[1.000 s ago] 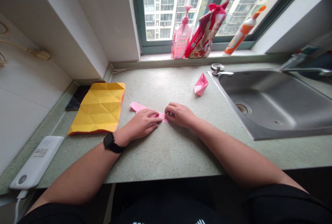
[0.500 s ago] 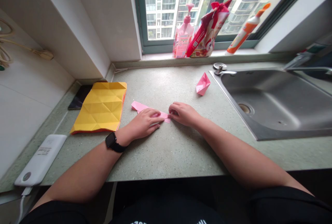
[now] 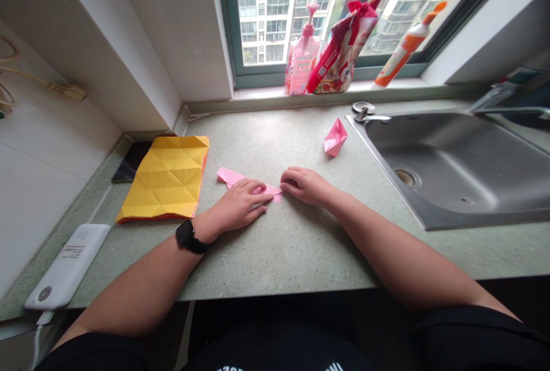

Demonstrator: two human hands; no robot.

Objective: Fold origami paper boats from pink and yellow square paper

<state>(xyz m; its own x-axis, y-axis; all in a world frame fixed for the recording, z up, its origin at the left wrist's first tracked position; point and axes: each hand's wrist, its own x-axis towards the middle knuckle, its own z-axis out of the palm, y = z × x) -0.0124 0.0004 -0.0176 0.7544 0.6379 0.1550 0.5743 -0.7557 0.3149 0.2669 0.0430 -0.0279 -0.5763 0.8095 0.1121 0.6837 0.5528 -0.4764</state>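
Fingers [image 3: 263, 195] of the left hand [image 3: 239, 203] are slightly spread, palm down, lying across a folded strip of pink paper [image 3: 230, 176]. Fingers of the right hand [image 3: 306, 186] are curled, with the tips gathered close together at the strip's pointed right end; whether they pinch the paper or only press against it, I cannot tell. The strip lies on a speckled pale green counter [image 3: 275, 262], to the left of a steel sink [image 3: 433, 170] and well apart from it. Its left end reaches out past the left hand, while its middle is hidden beneath that hand. A black watch [image 3: 185, 233] is on the left wrist.

Just beside the sink's left edge, toward the window, sits a small folded pink paper shape [image 3: 336, 139]. Farther left of the sink than the strip is a stack of creased paper [image 3: 167, 179], yellow on top, partly covering a dark flat object [image 3: 129, 163]. Farthest left of the sink is a white power bank [image 3: 69, 265] with a cable plugged in. Beyond the sink's left end, on the windowsill, stand a pink pump bottle [image 3: 301, 67], a red bag [image 3: 344, 53] and an orange-and-white bottle [image 3: 399, 58].
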